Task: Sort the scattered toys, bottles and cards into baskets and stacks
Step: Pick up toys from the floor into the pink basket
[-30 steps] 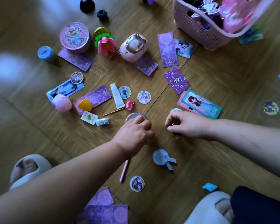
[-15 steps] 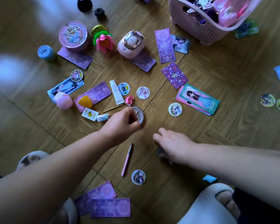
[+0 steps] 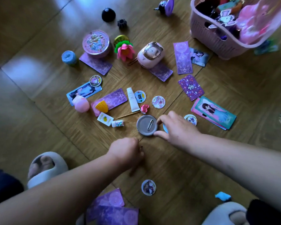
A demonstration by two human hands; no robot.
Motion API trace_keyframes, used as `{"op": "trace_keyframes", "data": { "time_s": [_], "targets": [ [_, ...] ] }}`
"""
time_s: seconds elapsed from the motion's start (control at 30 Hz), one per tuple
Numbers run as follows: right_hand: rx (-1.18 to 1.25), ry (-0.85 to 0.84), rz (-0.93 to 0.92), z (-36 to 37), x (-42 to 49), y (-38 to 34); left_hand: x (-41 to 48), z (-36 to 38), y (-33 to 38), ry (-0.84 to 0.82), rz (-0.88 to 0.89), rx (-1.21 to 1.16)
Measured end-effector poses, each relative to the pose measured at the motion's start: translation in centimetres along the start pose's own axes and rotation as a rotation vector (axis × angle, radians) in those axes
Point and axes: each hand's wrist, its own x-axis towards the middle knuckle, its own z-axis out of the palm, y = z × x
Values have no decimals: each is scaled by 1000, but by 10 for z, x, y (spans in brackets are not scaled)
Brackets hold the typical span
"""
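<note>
**Right hand taking hold of the round badge, sorting barely begun.**

The badge (image 3: 146, 125) lay face down on the wooden floor (image 3: 234, 82), pin side up, just below a small pink heart (image 3: 144, 108). The right hand (image 3: 177, 129) had thumb and forefinger curled against its right rim in a pinch. The left hand (image 3: 125, 151) sat nearer the body with its fingers balled under (whether anything was inside could not be told). The step in hand looked like the pick-up of the badge, since most cards, discs and toys lay unsorted around it. The pink basket (image 3: 206, 38) at upper right was part filled. The next move would call for levering the thin badge up by its edge, clear of the pin, and carrying it over the cards.
</note>
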Motion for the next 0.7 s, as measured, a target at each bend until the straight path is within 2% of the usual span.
{"op": "trace_keyframes", "data": {
  "time_s": [0.1,0.27,0.33,0.43,0.53,0.63,0.7],
  "targets": [
    [-37,25,42,4,20,-21,5,-21,-21,79,-49,-142],
    [-27,-45,39,18,24,-28,15,-46,-53,238,-169,-313],
    [-9,-16,10,16,20,-22,18,-45,-61,279,-186,-307],
    [40,67,28,11,22,-25,17,-36,-64,257,-129,-146],
    [-44,37,109,13,30,-38,20,-30,-63,236,-72,-10],
    [-8,-28,166,12,35,-41,23,-38,-58,324,-87,-69],
    [78,-99,142,6,35,-39,24,-50,-55,352,-157,-194]
  ]
}}
